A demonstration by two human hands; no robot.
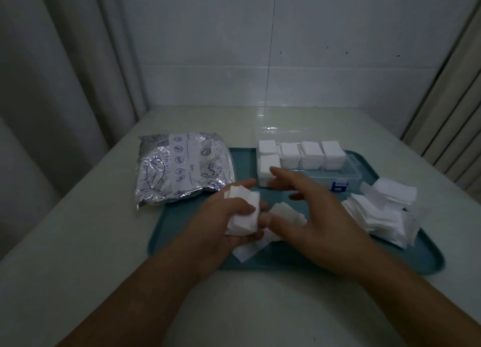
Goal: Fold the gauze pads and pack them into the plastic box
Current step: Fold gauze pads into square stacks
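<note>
My left hand [221,216] grips a small stack of folded white gauze pads [243,213] above the teal tray [182,242]. Just right of it, my right hand [320,211] hovers with fingers spread over another gauze pad [286,213], its lower fingers touching the pad. A flat gauze pad [247,251] lies on the tray under my hands. The clear plastic box [348,174] stands open at the tray's back, its compartments filled with folded gauze stacks [302,155]. A loose pile of unfolded gauze pads [382,211] lies on the tray's right side.
A silver foil bag with blue drawings [182,167] lies at the left, partly on the tray. The tray sits on a pale table [78,229] against a white wall. Curtains hang at the left and right.
</note>
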